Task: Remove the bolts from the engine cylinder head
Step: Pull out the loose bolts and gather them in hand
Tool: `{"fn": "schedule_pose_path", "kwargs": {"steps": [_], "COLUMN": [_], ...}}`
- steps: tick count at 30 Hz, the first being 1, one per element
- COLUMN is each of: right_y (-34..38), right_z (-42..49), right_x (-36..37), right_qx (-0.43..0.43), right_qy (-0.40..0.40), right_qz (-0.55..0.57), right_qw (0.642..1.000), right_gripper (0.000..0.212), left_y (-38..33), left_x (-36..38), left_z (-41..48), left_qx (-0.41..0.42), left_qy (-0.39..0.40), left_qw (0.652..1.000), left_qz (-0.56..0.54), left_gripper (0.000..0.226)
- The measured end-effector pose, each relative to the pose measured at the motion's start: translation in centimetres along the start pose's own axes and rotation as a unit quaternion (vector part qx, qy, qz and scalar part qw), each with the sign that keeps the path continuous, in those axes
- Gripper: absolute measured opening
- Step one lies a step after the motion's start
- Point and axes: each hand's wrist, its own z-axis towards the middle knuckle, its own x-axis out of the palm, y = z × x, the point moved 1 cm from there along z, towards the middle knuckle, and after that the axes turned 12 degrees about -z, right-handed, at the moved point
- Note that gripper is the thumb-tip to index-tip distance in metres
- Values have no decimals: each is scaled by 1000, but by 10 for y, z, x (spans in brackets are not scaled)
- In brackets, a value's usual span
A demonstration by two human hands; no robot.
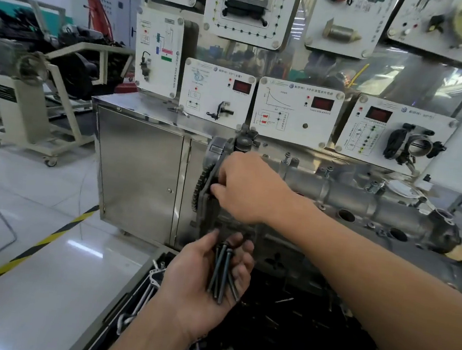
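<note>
Training board (297, 113): big steel-backed wall of white sensor panels with red displays, stands right behind the engine.
Steel cabinet (139, 164): under the board, doors shut, left of the engine.
Engine stand (29, 111): cream frame on castors, far left, well apart from the work.
Floor tape (27, 255): yellow-black stripe running diagonally across the glossy floor.
Cylinder head (350, 200): grey casting lying lengthwise in front of the board, toothed sprocket (202, 189) at its left end. A few short bolts stand proud along the top edge.
Parts tray (278, 330): dark bin below the head, full of loose black hardware; a metal gasket-like piece (155, 277) sits at its left rim.
Right hand (247, 189): reaching across to the sprocket end of the head, fingers curled onto something at the casting edge. Can't tell what's pinched, knuckles block it.
Left hand (206, 284): palm up over the tray, just below the right hand, fingers half-curled, cradling the pulled bolts.
Bolts (221, 274): a handful of long dark ones, heads towards the fingertips, shanks lying across the palm.
</note>
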Motion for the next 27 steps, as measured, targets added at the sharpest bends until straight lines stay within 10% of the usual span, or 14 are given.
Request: {"fn": "schedule_pose_path", "kwargs": {"steps": [7,12,16,22,27], "right_y": [1,-5,-26,-154,-252], "right_z": [-2,-41,-77,-78,-58], "right_x": [-72,-74,-33,-65,-50], "right_qx": [-14,-97,-33,167,238], "right_qy": [-80,136,147,-95,108], "right_qz": [23,6,-32,-24,-76], "right_qw": [996,986,988,981,962], "right_gripper": [24,35,44,26,34], "left_y": [-4,5,32,79,114], "left_x": [2,17,24,32,52], "left_z": [5,2,4,23,38], "left_qx": [10,-6,-64,-148,-177], "left_qy": [20,47,36,-5,2], "left_qw": [1000,999,996,987,980], "left_qz": [-6,28,45,67,94], "left_gripper": [42,35,35,54,60]}}
